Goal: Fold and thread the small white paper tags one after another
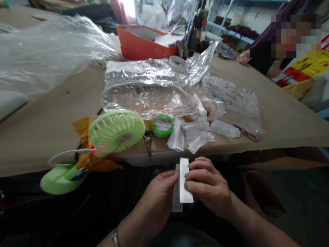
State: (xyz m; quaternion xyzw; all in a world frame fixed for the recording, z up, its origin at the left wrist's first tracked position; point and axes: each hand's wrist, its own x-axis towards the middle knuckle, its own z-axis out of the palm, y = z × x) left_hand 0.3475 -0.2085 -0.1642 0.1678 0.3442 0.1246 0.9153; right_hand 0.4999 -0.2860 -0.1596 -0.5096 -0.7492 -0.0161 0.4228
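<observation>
Below the table edge, my left hand (pixel 160 195) pinches a clear plastic sleeve (pixel 177 206) between thumb and fingers. My right hand (pixel 210 185) grips a narrow white printed paper strip (pixel 185 195), which overlaps the sleeve's right side. Whether the strip lies in front of the sleeve or partly inside it, I cannot tell. On the table just beyond my hands lie stacks of similar printed strips (pixel 196 132). A round green tub (pixel 162 126) with whitish contents sits left of them. A small pointed tool (pixel 148 144) lies beside the tub.
A green fan (pixel 117 132) is fixed at the table edge on the left. Clear plastic bags (pixel 151 92) cover the middle, with a tape roll (pixel 177 63) and an orange box (pixel 149 46) behind. A pen (pixel 249 134) lies right. Another person's hand (pixel 243 57) rests at the far right.
</observation>
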